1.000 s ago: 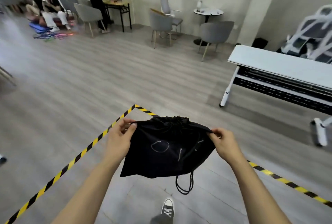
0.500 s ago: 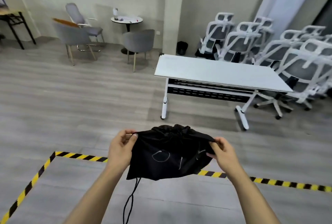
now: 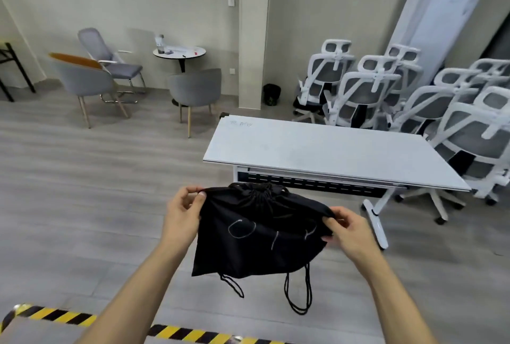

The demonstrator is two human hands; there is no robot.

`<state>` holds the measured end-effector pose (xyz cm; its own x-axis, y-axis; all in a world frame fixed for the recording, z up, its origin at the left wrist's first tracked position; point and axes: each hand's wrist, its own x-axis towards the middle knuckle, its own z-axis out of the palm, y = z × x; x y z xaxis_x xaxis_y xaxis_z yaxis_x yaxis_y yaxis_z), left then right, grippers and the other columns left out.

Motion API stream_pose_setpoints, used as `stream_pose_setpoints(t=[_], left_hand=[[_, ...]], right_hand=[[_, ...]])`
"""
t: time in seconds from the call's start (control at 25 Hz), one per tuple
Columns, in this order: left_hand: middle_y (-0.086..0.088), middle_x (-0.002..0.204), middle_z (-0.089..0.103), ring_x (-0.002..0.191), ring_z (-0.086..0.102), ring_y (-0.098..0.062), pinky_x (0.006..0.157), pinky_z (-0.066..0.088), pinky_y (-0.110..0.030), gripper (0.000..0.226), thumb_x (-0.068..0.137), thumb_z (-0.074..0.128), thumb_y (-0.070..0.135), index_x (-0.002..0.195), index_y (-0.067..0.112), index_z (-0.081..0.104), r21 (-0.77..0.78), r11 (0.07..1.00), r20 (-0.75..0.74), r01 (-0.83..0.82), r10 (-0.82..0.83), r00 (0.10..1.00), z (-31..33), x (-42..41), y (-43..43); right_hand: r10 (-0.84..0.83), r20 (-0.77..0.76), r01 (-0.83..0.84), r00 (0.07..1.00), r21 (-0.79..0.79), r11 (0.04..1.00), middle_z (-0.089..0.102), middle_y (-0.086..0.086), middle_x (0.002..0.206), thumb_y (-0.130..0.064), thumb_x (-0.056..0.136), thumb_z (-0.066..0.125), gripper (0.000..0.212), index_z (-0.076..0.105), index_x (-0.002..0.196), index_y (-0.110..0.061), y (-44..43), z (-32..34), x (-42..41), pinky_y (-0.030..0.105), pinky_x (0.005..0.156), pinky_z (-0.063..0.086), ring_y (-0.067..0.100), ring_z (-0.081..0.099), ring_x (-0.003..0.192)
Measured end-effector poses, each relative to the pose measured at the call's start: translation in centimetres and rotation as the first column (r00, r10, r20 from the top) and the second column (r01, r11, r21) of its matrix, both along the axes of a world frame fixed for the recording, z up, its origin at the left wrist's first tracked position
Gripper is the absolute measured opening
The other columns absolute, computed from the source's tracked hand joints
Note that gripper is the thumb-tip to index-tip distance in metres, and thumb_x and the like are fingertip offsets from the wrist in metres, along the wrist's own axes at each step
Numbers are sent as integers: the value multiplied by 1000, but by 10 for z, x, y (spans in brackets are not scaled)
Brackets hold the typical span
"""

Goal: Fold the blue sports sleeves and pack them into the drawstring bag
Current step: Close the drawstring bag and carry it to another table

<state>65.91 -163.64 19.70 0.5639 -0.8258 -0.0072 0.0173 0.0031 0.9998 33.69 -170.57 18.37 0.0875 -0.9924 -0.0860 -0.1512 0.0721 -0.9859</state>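
Observation:
A black drawstring bag (image 3: 256, 236) with pale chalk-like marks hangs in the air in front of me, its mouth cinched at the top. My left hand (image 3: 183, 211) pinches its upper left corner. My right hand (image 3: 346, 229) pinches its upper right corner. Two black cord loops (image 3: 299, 292) dangle below the bag. No blue sports sleeves are in view.
A white folding table (image 3: 325, 150) stands just ahead and to the right. Several white office chairs (image 3: 367, 92) crowd behind it. Grey chairs (image 3: 194, 89) and a small round table (image 3: 179, 52) stand at the back left. Yellow-black floor tape (image 3: 63, 317) runs along the bottom.
The view has swung right and closer to the white table. The floor tape has dropped to the bottom edge. Both hands keep pinching the bag's top corners.

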Motion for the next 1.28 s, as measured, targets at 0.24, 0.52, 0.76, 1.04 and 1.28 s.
stream_pose_setpoints(t=[0.24,0.52,0.76,1.04,1.28], left_hand=[[-7,80,65,75,56,-20,75,46,-42,26,97,57,13,82,32,66,-82,995,-63,-60,55,996,25,1,-165],[-13,86,61,80,58,-22,72,52,-38,16,99,54,12,90,23,62,-242,968,-89,-64,44,995,82,27,-374],[-13,82,62,79,53,-27,72,45,-45,17,96,57,13,88,25,65,-377,925,-47,42,-64,997,147,30,-549],[-5,83,68,82,61,-22,78,50,-39,14,98,56,12,91,22,63,-392,911,0,127,-139,990,162,-12,-686],[-14,80,65,72,54,-23,68,46,-41,16,95,58,22,85,33,64,-171,981,180,91,-60,982,78,-14,-732]], right_hand=[[10,5,-9,1000,-81,997,70,15,95,-5,99,54,10,63,102,-8,-178,38,25,38,73,62,22,67,88],[-56,156,94,986,-249,964,70,5,87,-4,99,54,13,64,101,-12,-391,103,80,25,65,59,8,69,72],[-178,235,255,956,-361,897,70,0,86,-7,98,56,19,64,91,-24,-545,161,83,37,80,61,13,69,79],[-258,259,339,931,-348,874,70,-5,82,-10,99,54,19,64,93,-25,-651,153,46,30,78,61,4,69,76],[-178,144,206,973,-213,955,71,-5,80,-8,97,58,14,65,93,-19,-705,72,15,23,57,58,6,67,71]])
